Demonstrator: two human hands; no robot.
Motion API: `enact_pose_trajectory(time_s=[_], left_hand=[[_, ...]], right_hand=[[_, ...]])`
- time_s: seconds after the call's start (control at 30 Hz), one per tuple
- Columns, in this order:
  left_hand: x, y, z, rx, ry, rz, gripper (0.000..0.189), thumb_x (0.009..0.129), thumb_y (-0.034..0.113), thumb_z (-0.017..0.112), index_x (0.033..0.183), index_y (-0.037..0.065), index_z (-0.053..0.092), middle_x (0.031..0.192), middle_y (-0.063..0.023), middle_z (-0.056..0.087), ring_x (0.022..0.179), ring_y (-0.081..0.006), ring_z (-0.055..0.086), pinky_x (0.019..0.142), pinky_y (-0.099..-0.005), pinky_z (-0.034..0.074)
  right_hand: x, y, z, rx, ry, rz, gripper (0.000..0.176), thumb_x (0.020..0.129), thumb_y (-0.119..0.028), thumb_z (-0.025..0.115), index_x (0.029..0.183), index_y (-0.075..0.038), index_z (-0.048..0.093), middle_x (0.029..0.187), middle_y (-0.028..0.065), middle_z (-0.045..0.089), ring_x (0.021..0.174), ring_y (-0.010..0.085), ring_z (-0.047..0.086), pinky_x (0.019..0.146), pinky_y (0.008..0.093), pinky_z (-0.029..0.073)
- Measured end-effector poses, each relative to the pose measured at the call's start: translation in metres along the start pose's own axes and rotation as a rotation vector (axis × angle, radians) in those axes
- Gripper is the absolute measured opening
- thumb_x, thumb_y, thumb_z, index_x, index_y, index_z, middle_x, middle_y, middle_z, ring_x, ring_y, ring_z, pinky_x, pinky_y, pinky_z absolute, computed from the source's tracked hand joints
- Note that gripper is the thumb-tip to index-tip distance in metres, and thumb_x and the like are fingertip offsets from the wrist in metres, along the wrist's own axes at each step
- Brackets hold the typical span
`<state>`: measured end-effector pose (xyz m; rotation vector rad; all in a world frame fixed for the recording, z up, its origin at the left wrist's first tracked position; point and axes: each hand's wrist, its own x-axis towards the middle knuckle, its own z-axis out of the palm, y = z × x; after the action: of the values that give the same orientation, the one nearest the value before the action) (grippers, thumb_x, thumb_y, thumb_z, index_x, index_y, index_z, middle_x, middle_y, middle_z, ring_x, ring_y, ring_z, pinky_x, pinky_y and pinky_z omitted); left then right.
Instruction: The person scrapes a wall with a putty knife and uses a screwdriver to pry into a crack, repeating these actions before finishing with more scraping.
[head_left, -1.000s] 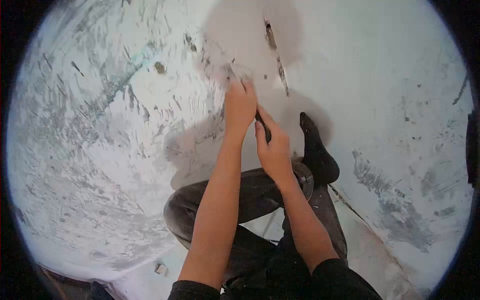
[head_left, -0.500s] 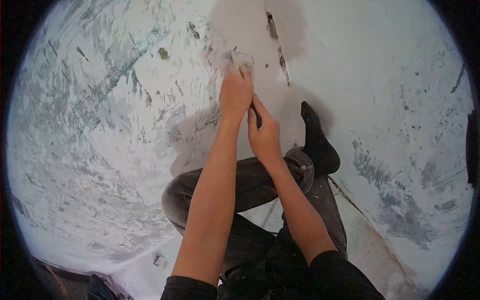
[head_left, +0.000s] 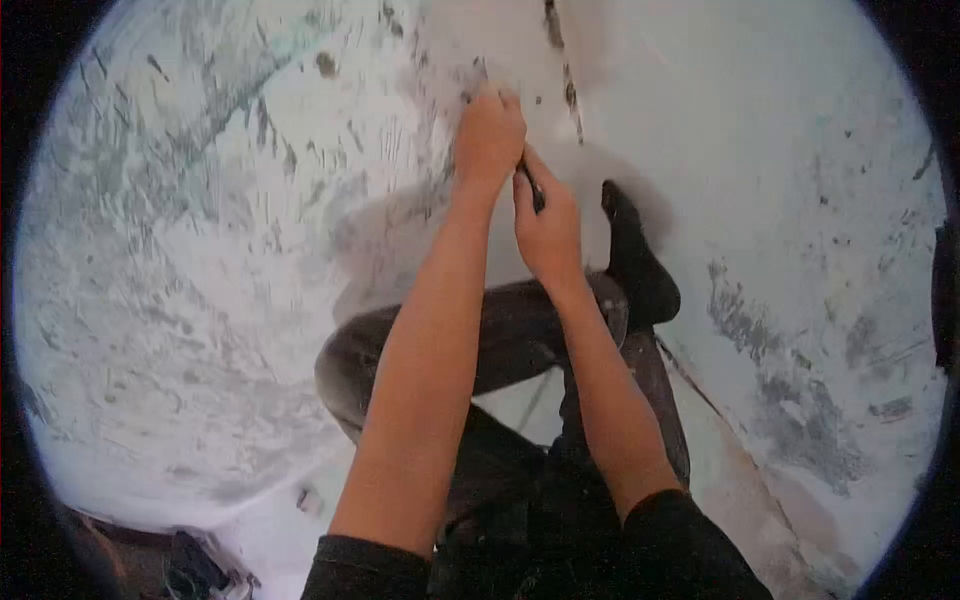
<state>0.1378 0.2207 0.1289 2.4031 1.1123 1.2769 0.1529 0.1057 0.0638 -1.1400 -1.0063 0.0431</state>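
Both of my hands grip one scraper over a whitish, scuffed surface. My left hand is closed round its front part, near the blade. Behind it, my right hand wraps the rear of the dark handle, fingers reaching up to the left hand. Most of the blade is hidden by the left hand and blurred; in the earlier frame it shows as a thin, wide metal blade. Just beyond the hands the surface has dark pits, and a dark crack runs to their right.
My bent leg in dark trousers lies below the forearms, with a black-socked foot at the right. Grey worn patches mark the right side. A small light chunk and dark items lie at lower left.
Both hands and the scraper have moved slightly up and right in view. The blade, visible earlier, is now mostly hidden. The surface and foot sit higher in the picture.
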Motion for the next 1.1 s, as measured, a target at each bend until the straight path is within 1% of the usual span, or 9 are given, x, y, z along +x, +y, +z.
enact_pose_trajectory(time_s=[0.07,0.17,0.23,0.33,0.4,0.5,0.63,0.87,1.1], left_hand=[[0.005,0.004,-0.013,0.071,-0.136,-0.088,0.039,0.099,0.033,0.043,0.108,-0.003,0.057,0.092,-0.03,0.066,0.089,-0.0479,0.063,0.08,-0.0556,0.049],[-0.006,-0.003,-0.006,-0.025,0.052,0.05,0.038,0.099,0.034,0.044,0.104,-0.001,0.059,0.094,-0.0291,0.066,0.091,-0.0469,0.063,0.078,-0.0529,0.05],[-0.031,0.002,-0.031,-0.051,-0.152,0.105,0.037,0.1,0.033,0.047,0.104,-0.002,0.058,0.086,-0.0268,0.065,0.086,-0.0466,0.063,0.074,-0.0521,0.049],[-0.071,-0.02,-0.046,-0.438,-0.118,0.108,0.035,0.101,0.033,0.049,0.101,-0.001,0.057,0.067,-0.0167,0.06,0.063,-0.034,0.062,0.058,-0.0448,0.047],[-0.1,-0.047,-0.067,-0.68,-0.279,-0.362,0.033,0.102,0.034,0.05,0.099,0.002,0.057,0.057,-0.0041,0.051,0.045,-0.0165,0.05,0.045,-0.0335,0.039],[-0.12,-0.058,-0.082,-0.763,-0.166,-0.313,0.032,0.101,0.038,0.053,0.1,0.006,0.058,0.051,0.001,0.046,0.039,-0.0077,0.041,0.038,-0.0247,0.032],[-0.142,-0.067,-0.077,-0.774,-0.169,-0.302,0.031,0.1,0.036,0.056,0.099,0.006,0.058,0.058,0.0,0.052,0.043,-0.008,0.045,0.04,-0.0262,0.035],[-0.143,-0.08,-0.083,-0.858,-0.164,-0.253,0.034,0.099,0.038,0.059,0.091,0.005,0.06,0.058,-0.0011,0.053,0.043,-0.0087,0.046,0.04,-0.027,0.035],[-0.147,-0.081,-0.085,-1.12,-0.031,-0.581,0.05,0.093,0.051,0.062,0.07,0.009,0.049,0.053,-0.0041,0.052,0.039,-0.0102,0.043,0.04,-0.0267,0.034]], right_hand=[[0.001,-0.009,0.008,-0.002,-0.019,0.09,0.04,0.098,-0.011,0.048,0.137,-0.003,0.052,0.12,0.0271,0.062,0.107,0.0433,0.062,0.085,0.0399,0.05],[-0.01,0.003,0.013,-0.027,0.04,-0.012,0.043,0.099,-0.012,0.047,0.141,-0.003,0.046,0.126,0.0269,0.059,0.108,0.0416,0.063,0.085,0.0394,0.05],[-0.033,0.017,-0.002,-0.033,0.002,-0.019,0.049,0.099,-0.013,0.049,0.146,-0.005,0.039,0.13,0.0307,0.055,0.111,0.0407,0.062,0.086,0.0403,0.049],[-0.051,0.027,-0.019,-0.186,-0.007,-0.226,0.058,0.095,-0.013,0.056,0.149,-0.008,0.036,0.11,0.0319,0.063,0.094,0.0407,0.067,0.078,0.0411,0.051],[-0.062,0.005,-0.024,-0.117,-0.283,0.154,0.065,0.09,-0.015,0.063,0.15,-0.01,0.037,0.084,0.0249,0.066,0.074,0.0369,0.068,0.068,0.0417,0.051],[-0.069,-0.001,-0.015,-0.191,-0.357,0.061,0.068,0.087,-0.016,0.065,0.15,-0.011,0.037,0.067,0.0155,0.06,0.06,0.0328,0.064,0.06,0.0404,0.049],[-0.078,0.007,-0.009,-0.241,-0.329,-0.168,0.067,0.087,-0.017,0.065,0.149,-0.012,0.038,0.067,0.0149,0.061,0.059,0.0315,0.064,0.058,0.0395,0.048],[-0.087,-0.004,-0.01,-0.253,-0.357,-0.122,0.065,0.087,-0.016,0.065,0.148,-0.013,0.041,0.075,0.0132,0.065,0.057,0.0267,0.061,0.06,0.0367,0.049],[-0.089,0.008,-0.007,-0.259,-0.351,-0.225,0.063,0.09,-0.021,0.064,0.147,-0.012,0.041,0.066,0.0122,0.062,0.052,0.0231,0.056,0.055,0.0342,0.044]])
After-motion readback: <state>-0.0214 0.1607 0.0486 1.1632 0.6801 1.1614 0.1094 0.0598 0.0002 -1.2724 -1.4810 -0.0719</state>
